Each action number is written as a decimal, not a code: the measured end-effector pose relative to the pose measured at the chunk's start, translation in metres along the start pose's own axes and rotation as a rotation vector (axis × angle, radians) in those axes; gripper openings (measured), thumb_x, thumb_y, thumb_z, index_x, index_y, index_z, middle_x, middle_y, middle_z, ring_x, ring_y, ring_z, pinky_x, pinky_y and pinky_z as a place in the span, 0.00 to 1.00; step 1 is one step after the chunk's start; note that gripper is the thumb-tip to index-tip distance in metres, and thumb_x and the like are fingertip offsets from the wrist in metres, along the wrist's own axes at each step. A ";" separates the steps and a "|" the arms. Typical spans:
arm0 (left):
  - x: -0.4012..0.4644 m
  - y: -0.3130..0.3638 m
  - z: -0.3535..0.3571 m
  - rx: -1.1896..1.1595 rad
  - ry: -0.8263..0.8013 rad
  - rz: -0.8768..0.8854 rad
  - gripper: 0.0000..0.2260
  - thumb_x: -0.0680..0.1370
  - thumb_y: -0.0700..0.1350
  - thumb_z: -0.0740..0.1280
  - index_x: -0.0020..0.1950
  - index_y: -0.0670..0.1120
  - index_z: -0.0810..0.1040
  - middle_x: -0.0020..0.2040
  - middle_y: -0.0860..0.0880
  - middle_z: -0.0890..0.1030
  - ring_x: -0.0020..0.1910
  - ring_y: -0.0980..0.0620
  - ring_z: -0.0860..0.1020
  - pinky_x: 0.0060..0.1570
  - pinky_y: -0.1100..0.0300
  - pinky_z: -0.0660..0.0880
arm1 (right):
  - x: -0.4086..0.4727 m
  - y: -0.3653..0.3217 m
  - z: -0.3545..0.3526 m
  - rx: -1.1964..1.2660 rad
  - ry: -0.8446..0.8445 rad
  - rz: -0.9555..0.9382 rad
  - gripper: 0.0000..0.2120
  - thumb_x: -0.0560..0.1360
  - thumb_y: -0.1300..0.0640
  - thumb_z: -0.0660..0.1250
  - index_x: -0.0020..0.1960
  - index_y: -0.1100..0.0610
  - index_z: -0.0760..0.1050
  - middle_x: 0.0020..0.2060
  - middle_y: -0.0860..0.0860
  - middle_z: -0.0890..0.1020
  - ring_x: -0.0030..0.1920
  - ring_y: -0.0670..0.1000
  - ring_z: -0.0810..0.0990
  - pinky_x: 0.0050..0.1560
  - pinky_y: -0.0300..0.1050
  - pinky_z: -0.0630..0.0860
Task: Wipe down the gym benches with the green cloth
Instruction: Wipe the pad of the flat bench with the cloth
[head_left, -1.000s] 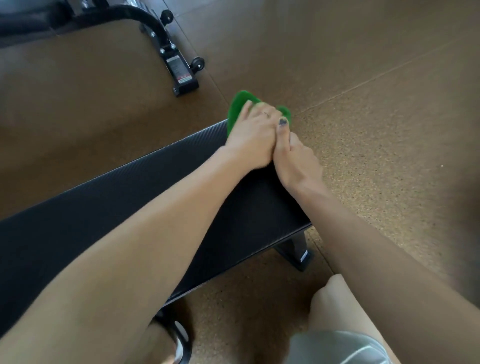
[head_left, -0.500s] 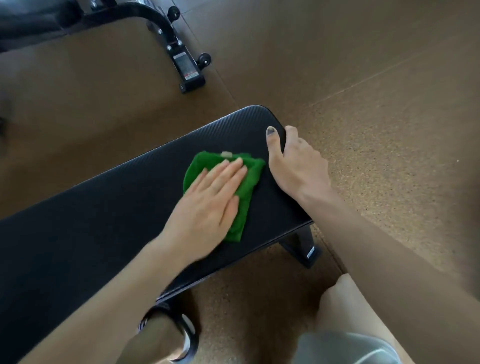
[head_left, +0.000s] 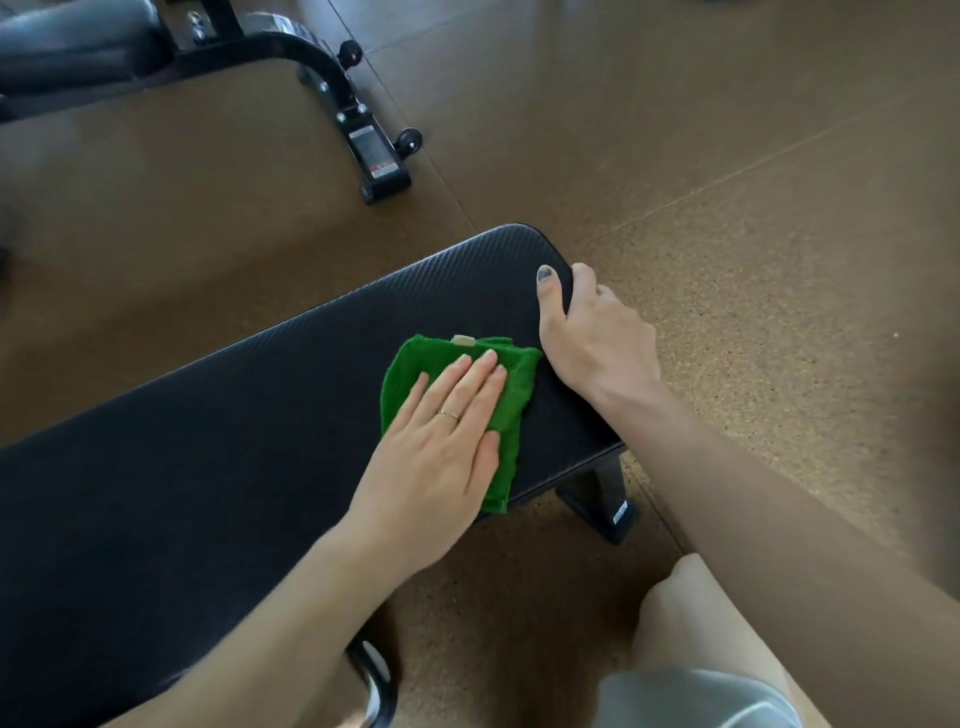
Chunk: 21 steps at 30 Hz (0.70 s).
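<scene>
**Cloth flat on bench, near its R end**

Your left hand (head_left: 441, 447) lies palm-down on the green cloth (head_left: 511, 400), fingers (head_left: 470, 382) straight & together, pressing it onto the black padded bench (head_left: 218, 467). A thin ring shows on one finger. The cloth sits on the bench top close to the rounded far-right end, w/ its near corner hanging just over the front edge; a small pale tag (head_left: 462, 341) sticks out at its far edge.

Your right hand (head_left: 597, 338) grips the bench's end: thumb on top of the pad, dark polish on the nail, other fingers curled round the edge & mostly hidden. Hand is just beside the cloth.

Bench foot (head_left: 605, 506) shows under the right end, on the brown speckled floor (head_left: 753, 260). Second bench (head_left: 332, 88), black frame w/ small wheels, stands well apart at upper left. Your knee (head_left: 691, 613) & grey shorts (head_left: 685, 701) are at lower right.
</scene>
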<state>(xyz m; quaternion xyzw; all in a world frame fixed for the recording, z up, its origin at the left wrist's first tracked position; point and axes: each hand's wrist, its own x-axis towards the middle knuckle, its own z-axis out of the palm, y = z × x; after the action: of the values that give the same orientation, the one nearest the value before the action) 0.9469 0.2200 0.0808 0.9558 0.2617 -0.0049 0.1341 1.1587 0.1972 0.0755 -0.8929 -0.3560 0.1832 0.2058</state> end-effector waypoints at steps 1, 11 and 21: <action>0.010 -0.004 -0.002 -0.002 0.005 0.007 0.26 0.86 0.55 0.43 0.84 0.52 0.50 0.84 0.57 0.48 0.82 0.59 0.42 0.79 0.58 0.37 | 0.002 0.000 0.000 0.021 -0.001 0.012 0.32 0.83 0.33 0.41 0.77 0.51 0.63 0.68 0.58 0.76 0.65 0.64 0.76 0.62 0.60 0.69; 0.089 0.002 -0.003 -0.018 -0.009 -0.085 0.26 0.87 0.52 0.47 0.85 0.48 0.48 0.85 0.52 0.47 0.83 0.52 0.43 0.82 0.50 0.40 | 0.010 0.022 -0.030 0.879 -0.224 0.360 0.30 0.84 0.34 0.45 0.70 0.47 0.76 0.57 0.51 0.84 0.56 0.51 0.82 0.56 0.48 0.78; 0.033 0.002 -0.026 -0.602 0.126 -0.041 0.19 0.85 0.42 0.58 0.77 0.46 0.71 0.76 0.50 0.72 0.76 0.57 0.67 0.79 0.56 0.60 | -0.099 -0.011 -0.017 0.040 0.125 -0.424 0.26 0.85 0.49 0.53 0.80 0.57 0.62 0.77 0.54 0.68 0.79 0.51 0.63 0.80 0.50 0.59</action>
<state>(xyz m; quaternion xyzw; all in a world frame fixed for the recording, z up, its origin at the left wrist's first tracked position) 0.9744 0.2415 0.1040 0.8660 0.2787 0.1294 0.3944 1.0935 0.1302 0.1127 -0.8035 -0.5187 0.0871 0.2790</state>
